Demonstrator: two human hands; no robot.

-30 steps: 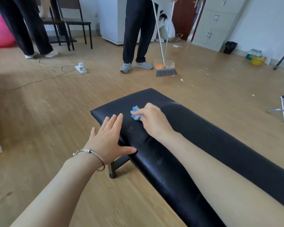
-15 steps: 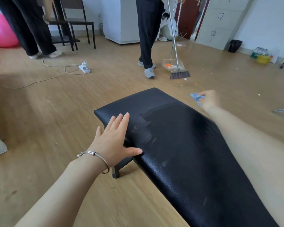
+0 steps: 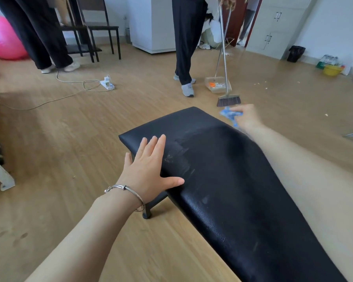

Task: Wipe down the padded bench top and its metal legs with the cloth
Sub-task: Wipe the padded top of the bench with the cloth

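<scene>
change: right hand [image 3: 248, 117] pinching blue cloth [image 3: 229, 115] has swept from pad centre to far edge, upper right of frame | left hand [image 3: 149, 169] stays flat, fingers straight, on bench top [image 3: 232, 180] | task: specks [image 3: 171, 157] remain beside it; leg [image 3: 151, 206] likely unwiped

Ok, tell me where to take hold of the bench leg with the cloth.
Probably best: wrap the cloth round the metal leg near its foot, coming from the bench's left side below the left hand. Only that lower stretch shows beyond the padded top.
</scene>
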